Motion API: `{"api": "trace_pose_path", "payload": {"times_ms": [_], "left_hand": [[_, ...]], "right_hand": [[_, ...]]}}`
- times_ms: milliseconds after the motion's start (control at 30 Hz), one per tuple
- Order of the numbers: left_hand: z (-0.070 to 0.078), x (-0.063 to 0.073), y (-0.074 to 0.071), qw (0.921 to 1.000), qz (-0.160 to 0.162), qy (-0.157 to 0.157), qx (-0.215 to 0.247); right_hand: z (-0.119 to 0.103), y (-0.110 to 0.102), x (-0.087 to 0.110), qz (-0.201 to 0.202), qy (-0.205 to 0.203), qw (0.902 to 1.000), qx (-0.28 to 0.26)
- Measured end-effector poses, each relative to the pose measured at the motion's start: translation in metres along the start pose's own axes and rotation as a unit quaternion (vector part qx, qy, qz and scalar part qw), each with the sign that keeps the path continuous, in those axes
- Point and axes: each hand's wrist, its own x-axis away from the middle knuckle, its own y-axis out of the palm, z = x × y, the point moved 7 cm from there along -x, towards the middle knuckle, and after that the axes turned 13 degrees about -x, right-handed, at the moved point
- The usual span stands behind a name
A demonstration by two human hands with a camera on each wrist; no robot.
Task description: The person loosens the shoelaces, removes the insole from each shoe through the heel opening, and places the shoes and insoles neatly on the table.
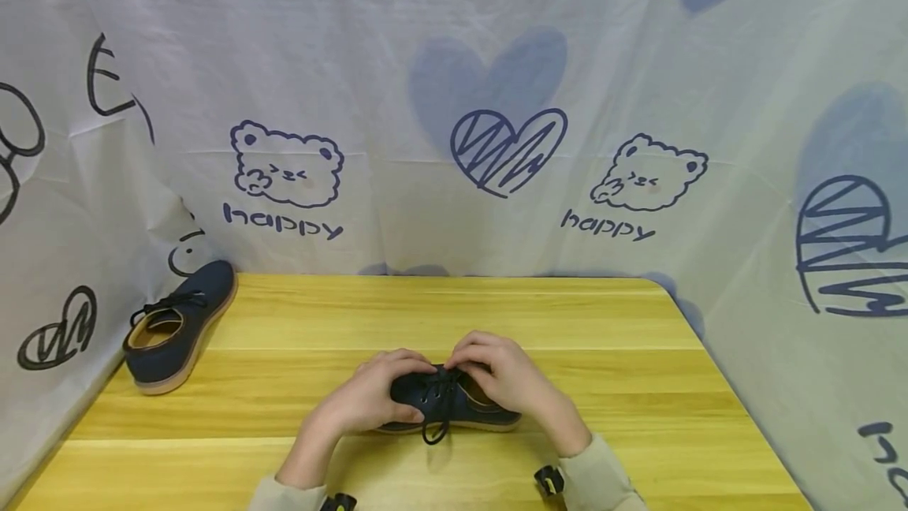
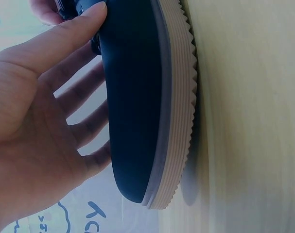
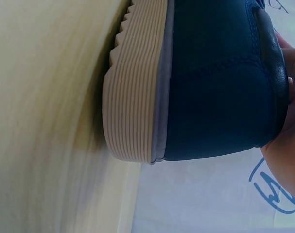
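Observation:
A dark navy lace-up shoe [image 1: 461, 410] sits upright on the table, its toe to the left and its heel to the right. Across the front part lies my left hand [image 1: 369, 397], gripping it with the thumb on the near side and the fingers over the far side. Curled fingers of my right hand [image 1: 500, 369] pinch at the black shoelace [image 1: 443, 393] by the top of the lacing; the exact hold is hidden. A lace loop hangs down the near side. The ribbed tan sole [image 3: 132, 97] shows in the right wrist view.
Another navy shoe [image 1: 177, 330] stands at the table's left edge, toe pointing away. The wooden table [image 1: 603, 337] ends at the back against a white printed curtain [image 1: 397, 101], which also hangs on both sides.

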Motion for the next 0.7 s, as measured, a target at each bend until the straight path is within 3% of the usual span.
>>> {"api": "trace_pose_path", "payload": {"times_ms": [700], "left_hand": [[0.0015,0.0007,-0.0012,0.9999,-0.002,0.008,-0.006]], "right_hand": [[-0.0033,-0.0016,0.0005,0.022,-0.027,0.9994,0.005]]}}
